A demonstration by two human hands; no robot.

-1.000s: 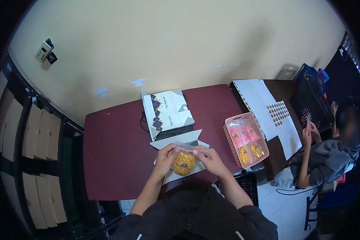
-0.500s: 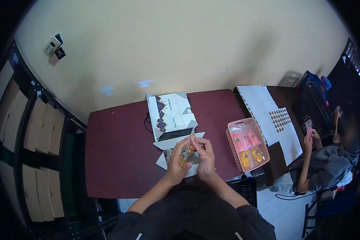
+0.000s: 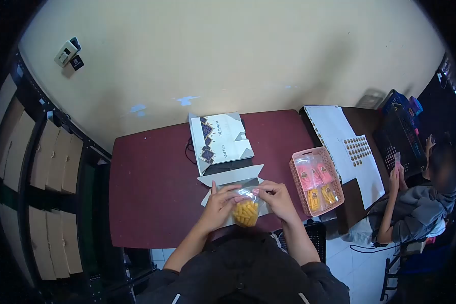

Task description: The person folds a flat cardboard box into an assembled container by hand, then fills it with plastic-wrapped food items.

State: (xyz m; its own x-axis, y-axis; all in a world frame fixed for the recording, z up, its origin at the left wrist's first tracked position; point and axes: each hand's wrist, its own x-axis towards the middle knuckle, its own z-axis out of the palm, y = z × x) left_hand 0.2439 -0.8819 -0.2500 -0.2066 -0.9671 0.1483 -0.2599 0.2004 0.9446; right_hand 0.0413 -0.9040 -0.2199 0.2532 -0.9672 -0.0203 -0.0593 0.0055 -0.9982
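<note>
A clear plastic bag of yellow pieces (image 3: 246, 213) hangs upright between my hands, over an open white box (image 3: 228, 177). My left hand (image 3: 219, 205) pinches the top left of the bag, with its index finger raised. The top right edge is pinched by my right hand (image 3: 276, 200). Behind the box lies a folded white printed box (image 3: 220, 139) with dark blue patterns. To the right, a pink basket (image 3: 293, 175) holds pink packets (image 3: 323, 174) and yellow packets (image 3: 313, 200).
Round stickers (image 3: 357, 150) on a white sheet lie on a dark table at the right. A co-worker (image 3: 415, 210) there holds a small packet. Brown boxes (image 3: 58, 159) fill a shelf at the left. A dark cable is beside the printed box.
The bag has turned from edge-on to facing me and sits lower, showing its yellow contents. My hands have moved apart to its two top corners.
</note>
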